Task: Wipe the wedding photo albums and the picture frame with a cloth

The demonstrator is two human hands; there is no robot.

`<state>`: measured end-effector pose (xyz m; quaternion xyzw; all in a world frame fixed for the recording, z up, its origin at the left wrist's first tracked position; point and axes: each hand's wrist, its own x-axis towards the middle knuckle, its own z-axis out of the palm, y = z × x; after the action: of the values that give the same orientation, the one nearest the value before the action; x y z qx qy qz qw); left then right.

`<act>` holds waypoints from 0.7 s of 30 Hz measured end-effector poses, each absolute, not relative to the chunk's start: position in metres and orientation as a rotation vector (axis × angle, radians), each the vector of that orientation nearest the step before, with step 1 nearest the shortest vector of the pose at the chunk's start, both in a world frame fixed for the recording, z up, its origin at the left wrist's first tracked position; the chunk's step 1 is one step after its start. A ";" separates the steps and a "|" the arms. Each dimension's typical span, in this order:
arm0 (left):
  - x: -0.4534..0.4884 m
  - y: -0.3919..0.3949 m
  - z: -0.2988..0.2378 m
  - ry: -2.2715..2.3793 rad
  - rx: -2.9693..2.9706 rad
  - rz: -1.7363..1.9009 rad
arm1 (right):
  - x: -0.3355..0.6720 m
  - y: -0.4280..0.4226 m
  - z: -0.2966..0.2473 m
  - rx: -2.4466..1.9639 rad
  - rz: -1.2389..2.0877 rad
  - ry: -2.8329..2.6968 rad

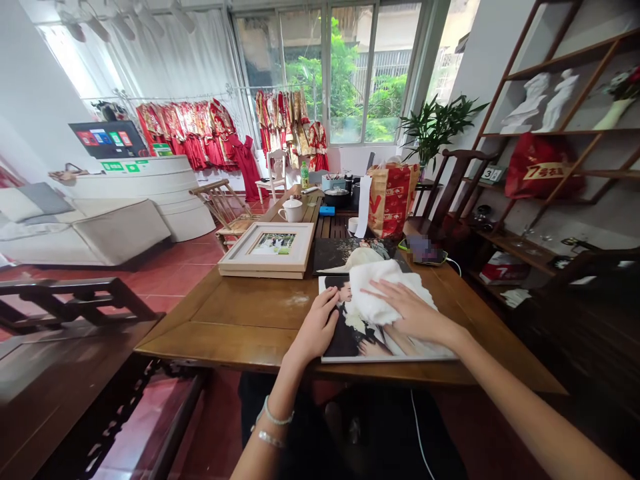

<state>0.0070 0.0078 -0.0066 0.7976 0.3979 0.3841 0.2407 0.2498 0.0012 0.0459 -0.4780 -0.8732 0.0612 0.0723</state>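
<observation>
A large glossy photo print (350,340), showing a person in a dark suit and pale flowers, lies at the front edge of the wooden table. My left hand (320,323) rests flat on its left edge, fingers stretched out. On the print's upper part, a bunched white cloth (373,273) covers part of the picture. My right hand (400,303) presses on this cloth from above, its fingers extended and spread. Behind the print lies a second dark picture (325,252), partly hidden by the cloth and the first print.
Left of the print sits a pale framed photo (240,250), with a lidded white cup (291,212) behind it. A phone (435,253) with a white cable lies to the right. Beyond stands a red-and-brown paper bag (393,200). Wooden shelves (600,50) rise at the right.
</observation>
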 end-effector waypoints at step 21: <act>0.009 0.008 -0.002 1.075 2.170 1.036 | 0.179 -0.106 0.048 -1.530 0.210 -2.540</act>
<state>0.0085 0.0079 -0.0024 0.7975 0.3949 0.3808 0.2510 0.1795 -0.1065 0.0483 -0.5129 -0.8514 0.0704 0.0842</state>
